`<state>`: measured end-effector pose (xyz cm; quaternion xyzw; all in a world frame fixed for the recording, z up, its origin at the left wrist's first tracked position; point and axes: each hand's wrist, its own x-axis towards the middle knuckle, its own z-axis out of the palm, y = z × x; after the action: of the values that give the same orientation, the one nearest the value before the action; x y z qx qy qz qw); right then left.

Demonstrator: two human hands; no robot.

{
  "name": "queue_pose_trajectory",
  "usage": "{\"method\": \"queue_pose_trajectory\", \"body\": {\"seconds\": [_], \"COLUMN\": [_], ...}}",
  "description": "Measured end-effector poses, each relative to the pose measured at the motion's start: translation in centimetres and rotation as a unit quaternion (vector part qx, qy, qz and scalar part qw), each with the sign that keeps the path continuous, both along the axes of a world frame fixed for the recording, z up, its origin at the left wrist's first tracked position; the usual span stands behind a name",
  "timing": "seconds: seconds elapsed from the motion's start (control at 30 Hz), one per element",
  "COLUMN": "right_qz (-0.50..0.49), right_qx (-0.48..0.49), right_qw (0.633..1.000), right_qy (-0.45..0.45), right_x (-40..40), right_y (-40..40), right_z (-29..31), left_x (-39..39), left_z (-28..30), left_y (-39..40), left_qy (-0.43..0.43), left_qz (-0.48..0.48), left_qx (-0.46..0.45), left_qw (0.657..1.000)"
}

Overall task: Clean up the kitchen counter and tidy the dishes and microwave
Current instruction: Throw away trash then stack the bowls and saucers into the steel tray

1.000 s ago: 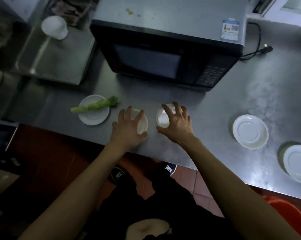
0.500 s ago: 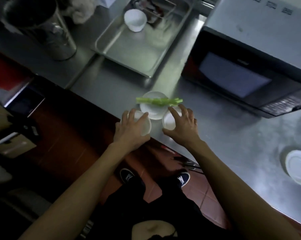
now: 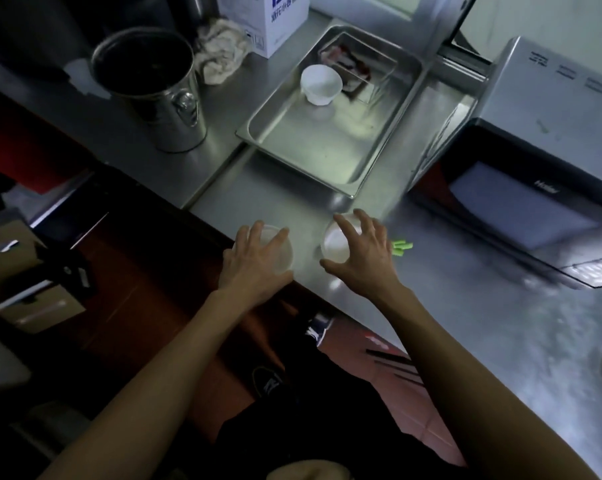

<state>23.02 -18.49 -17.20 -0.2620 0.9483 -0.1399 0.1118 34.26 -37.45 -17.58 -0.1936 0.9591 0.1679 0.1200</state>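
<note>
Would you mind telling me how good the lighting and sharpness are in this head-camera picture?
Head view: dim overall, with dark floor and arms; soft glare on the steel tray and steel counter; the black microwave edge smears with motion blur; wide-angle bending tilts the metal bucket. The left hand and right hand gripping small white bowls stay fairly sharp.

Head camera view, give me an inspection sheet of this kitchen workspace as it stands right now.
Surface: steel counter, smudged.
Job's things: two small white bowls, left bowl and right bowl, each held; microwave, door shut; white bowl in steel tray.
Clutter: green vegetable pieces, steel bucket, rag, carton.
Hands: left hand grips left bowl; right hand grips right bowl.
Cables: nothing seen.
Surroundings: red floor tiles, dim light.
</note>
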Motion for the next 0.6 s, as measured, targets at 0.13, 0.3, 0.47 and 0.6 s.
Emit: {"method": "queue_pose_trajectory", "body": {"seconds": [0.13, 0.3, 0.47, 0.6], "right_qz": [0.002, -0.018, -0.023, -0.045], "right_qx": [-0.024, -0.058, -0.063, -0.076], "right_qw": [1.000, 0.998, 0.998, 0.996], "right_qy": [0.010, 0.007, -0.005, -0.008], "right_x": [-3.2, -8.1, -11.8, -14.2], "right_y": [-2.3, -5.2, -6.4, -6.3], "right_z": [0.0, 0.3, 0.2, 0.3], "left_x": [-3.6, -8.6, -13.1, -16.4], "left_z": [0.3, 1.5, 1.4, 1.3], "left_y": [-2.2, -5.1, -6.6, -7.1], "left_qy": [0.012, 0.004, 0.012, 0.038], "left_qz": [0.004, -0.001, 0.000, -0.028], "left_qx": [-0.013, -0.014, -0.012, -0.006], "left_qw": [1.000, 1.000, 1.000, 0.999]}}
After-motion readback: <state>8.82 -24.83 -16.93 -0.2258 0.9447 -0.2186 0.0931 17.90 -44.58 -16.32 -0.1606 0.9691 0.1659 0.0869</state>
